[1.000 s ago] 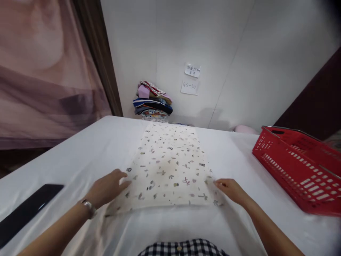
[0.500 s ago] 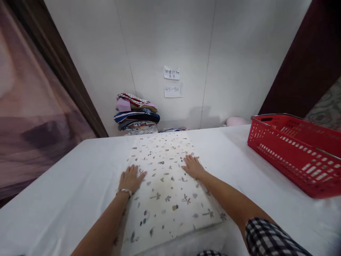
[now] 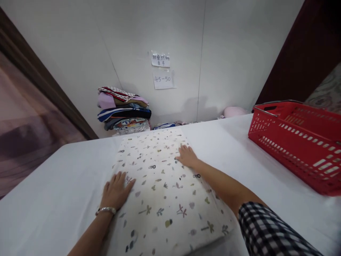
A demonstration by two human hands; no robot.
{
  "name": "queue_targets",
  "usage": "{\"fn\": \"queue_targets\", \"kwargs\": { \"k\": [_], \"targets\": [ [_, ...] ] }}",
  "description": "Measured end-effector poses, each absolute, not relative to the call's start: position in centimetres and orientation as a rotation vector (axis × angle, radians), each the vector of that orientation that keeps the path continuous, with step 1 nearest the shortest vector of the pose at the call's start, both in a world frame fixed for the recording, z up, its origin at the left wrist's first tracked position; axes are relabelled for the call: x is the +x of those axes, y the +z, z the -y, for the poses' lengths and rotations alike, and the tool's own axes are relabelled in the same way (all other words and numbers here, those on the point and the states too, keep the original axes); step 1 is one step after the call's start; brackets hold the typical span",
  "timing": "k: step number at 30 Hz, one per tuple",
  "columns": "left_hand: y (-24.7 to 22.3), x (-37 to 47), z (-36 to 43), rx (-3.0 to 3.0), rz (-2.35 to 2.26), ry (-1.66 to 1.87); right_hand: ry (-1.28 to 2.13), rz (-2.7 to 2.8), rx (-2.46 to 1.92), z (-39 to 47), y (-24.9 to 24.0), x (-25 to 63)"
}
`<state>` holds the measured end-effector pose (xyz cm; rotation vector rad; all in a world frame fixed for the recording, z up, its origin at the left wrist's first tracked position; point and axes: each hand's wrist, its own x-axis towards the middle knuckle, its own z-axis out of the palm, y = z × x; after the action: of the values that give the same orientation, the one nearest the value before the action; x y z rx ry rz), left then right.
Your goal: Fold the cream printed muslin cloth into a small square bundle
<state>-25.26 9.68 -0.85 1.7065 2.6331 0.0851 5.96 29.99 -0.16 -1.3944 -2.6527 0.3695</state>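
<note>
A white cloth point(image 3: 160, 192) printed with small plants and shapes lies spread in a long rectangle on the white-covered table point(image 3: 80, 167). Its near edge looks thick, as if in layers. My left hand point(image 3: 115, 192), with a bracelet at the wrist, rests flat on the cloth's left side, fingers and thumb apart. Farther up, my right hand point(image 3: 187, 156) lies flat near the right edge, its fingers stretched out. Both palms face down on the fabric, and neither hand grips anything.
At the right stands a red plastic basket point(image 3: 293, 142) with metal handles. Behind the table's far edge is a stack of folded clothes point(image 3: 124, 110), and a pink bundle point(image 3: 234, 111) is farther right. Paper signs point(image 3: 163, 79) hang on the wall. A pinkish curtain point(image 3: 34, 131) hangs at the left.
The view has shifted, so the cloth and stack appear farther left and closer. Both hands stay flat on the cloth, the right one slightly farther up its right side.
</note>
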Motion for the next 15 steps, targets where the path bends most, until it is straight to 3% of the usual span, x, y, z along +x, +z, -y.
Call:
{"fn": "queue_targets", "kwargs": {
  "k": [7,15],
  "targets": [
    [-0.7,-25.1,-9.9,1.611,-2.724,0.043,0.61,2.556,-1.363,-30.8,-0.1,5.1],
    [-0.4,-25.0,-10.2,1.617,-2.701,0.009,0.968,2.07,-1.731,-36.5,2.0,9.9]
  ]
}}
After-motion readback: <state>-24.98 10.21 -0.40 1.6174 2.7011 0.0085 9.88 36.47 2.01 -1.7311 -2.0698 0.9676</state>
